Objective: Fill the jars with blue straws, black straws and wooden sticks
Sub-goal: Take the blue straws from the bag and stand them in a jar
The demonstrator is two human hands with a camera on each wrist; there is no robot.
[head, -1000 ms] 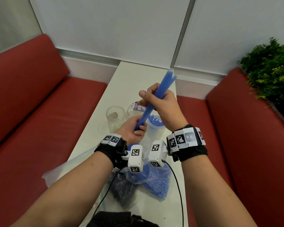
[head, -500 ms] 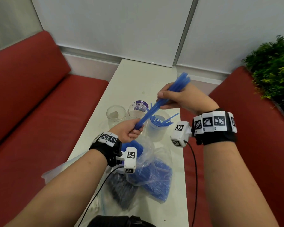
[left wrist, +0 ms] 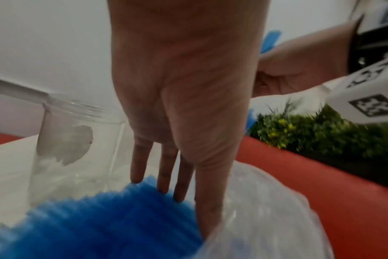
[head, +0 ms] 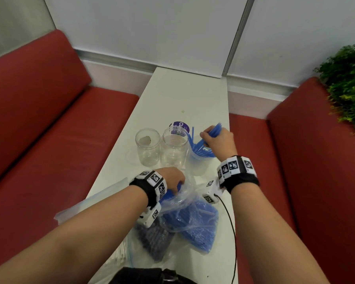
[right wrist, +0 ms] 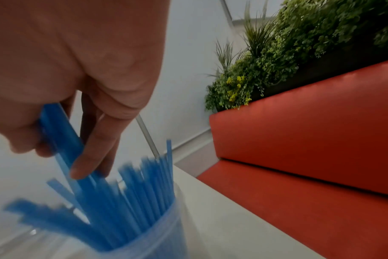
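Both hands work over the white tabletop (head: 178,93). Right hand (head: 218,140) curls around a bundle of blue straws (right wrist: 62,133), long axis tilted, lower ends entering the right jar (head: 199,162), which already holds blue straws. Left hand (head: 172,179), fingers extended, reaches into the plastic bag (head: 193,214) and touches the blue straw ends (left wrist: 113,217) without gripping them. Two clear jars (head: 147,147) (head: 174,150) stand just left of the right jar. The right hand sits directly above its target, so the likely next move is a downward release.
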